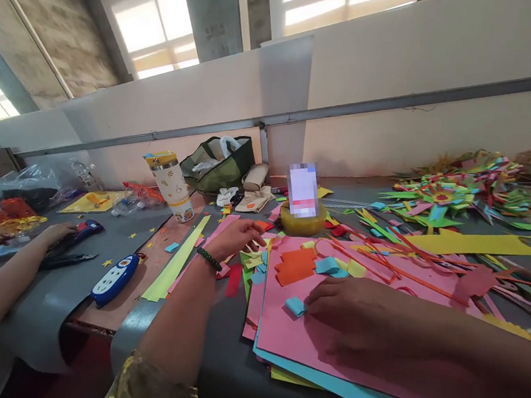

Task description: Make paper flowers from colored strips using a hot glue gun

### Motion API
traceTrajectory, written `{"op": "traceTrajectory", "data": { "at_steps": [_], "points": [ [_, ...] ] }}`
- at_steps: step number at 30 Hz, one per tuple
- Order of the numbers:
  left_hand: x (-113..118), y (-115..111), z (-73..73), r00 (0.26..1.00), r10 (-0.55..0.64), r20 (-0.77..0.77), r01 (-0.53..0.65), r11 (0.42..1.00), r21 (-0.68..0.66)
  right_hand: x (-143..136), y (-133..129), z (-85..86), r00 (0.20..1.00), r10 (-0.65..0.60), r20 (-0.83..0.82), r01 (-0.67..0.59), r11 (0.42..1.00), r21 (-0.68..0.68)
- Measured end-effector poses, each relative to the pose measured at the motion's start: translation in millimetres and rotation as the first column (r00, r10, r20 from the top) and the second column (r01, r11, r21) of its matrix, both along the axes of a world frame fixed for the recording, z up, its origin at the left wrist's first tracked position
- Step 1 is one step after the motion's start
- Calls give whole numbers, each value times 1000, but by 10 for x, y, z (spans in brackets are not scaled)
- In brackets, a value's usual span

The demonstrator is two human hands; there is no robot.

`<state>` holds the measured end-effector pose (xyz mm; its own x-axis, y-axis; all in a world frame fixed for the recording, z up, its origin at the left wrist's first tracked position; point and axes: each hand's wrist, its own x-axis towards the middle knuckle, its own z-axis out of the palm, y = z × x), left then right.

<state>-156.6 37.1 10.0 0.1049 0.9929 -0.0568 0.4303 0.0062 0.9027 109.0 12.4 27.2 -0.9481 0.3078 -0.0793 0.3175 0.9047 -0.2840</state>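
My left hand (237, 237), with a dark bead bracelet on the wrist, reaches over the paper scraps by the far left corner of a pink sheet stack (279, 341). Its fingers are loosely spread and nothing shows in them. Low over the pink sheet, my right hand (346, 307) has its fingers bent together. Their tips meet the right edge of a small folded blue paper piece (295, 307); the thumb is hidden. Beyond it lie orange paper pieces (295, 266), more blue folded pieces (331, 266) and thin orange-red strips (369, 258).
A phone (303, 189) stands on a yellow tape roll (302, 218). Left of it are a tumbler (170, 186), a green bag (220, 166) and a blue-and-white power strip (116, 279). Paper flowers (462, 189) lie right. A co-worker's arm (14, 273) reaches in at left.
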Motion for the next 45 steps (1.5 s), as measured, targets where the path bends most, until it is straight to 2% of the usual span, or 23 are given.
{"op": "traceTrajectory", "data": {
  "at_steps": [2,4,9,12,15,18,21,24,26,28,31,33,35,40,43,45],
  "points": [
    [-54,-25,10,998,-45,-54,44,999,-25,-8,-3,22,999,-38,22,39,999,-23],
    [-54,-32,-9,992,-43,-123,39,999,-33,-23,-12,35,998,-53,18,54,998,-27],
    [64,47,-130,953,130,-273,-106,989,102,-64,-7,-36,999,27,-32,-23,995,94],
    [139,102,-203,943,151,-298,-113,984,141,-69,11,-125,994,51,-95,-37,989,141],
    [200,104,-208,952,140,-272,-99,982,160,-64,58,-202,988,31,-151,-14,994,111],
    [278,38,-131,980,67,-187,-29,979,200,-51,169,-248,943,-62,-327,109,986,127],
    [399,-57,-44,989,-101,-106,122,969,214,-31,315,-253,854,-100,-511,244,943,225],
    [503,-122,-5,967,-244,-70,253,950,184,-20,424,-240,892,-80,-445,220,936,274],
    [507,-129,4,962,-270,-45,274,947,167,-20,463,-238,929,-41,-367,153,948,280],
    [436,-109,11,972,-237,-12,235,959,159,-17,482,-238,937,-14,-350,117,954,275],
    [255,-52,8,996,-91,23,86,981,172,-4,489,-229,913,23,-408,97,958,272],
    [164,-9,-27,1000,9,20,-13,985,172,8,483,-218,905,49,-423,83,954,289],
    [141,37,-95,998,61,11,-62,989,133,16,472,-213,909,54,-412,83,948,306],
    [267,121,-258,992,121,41,-120,993,-17,38,464,-239,903,26,-430,132,934,333],
    [334,87,-224,993,84,85,-81,996,-40,56,470,-252,895,-28,-446,186,931,315],
    [375,24,-152,993,-3,119,9,999,-48,57,469,-250,887,-89,-453,243,924,295]
  ]
}}
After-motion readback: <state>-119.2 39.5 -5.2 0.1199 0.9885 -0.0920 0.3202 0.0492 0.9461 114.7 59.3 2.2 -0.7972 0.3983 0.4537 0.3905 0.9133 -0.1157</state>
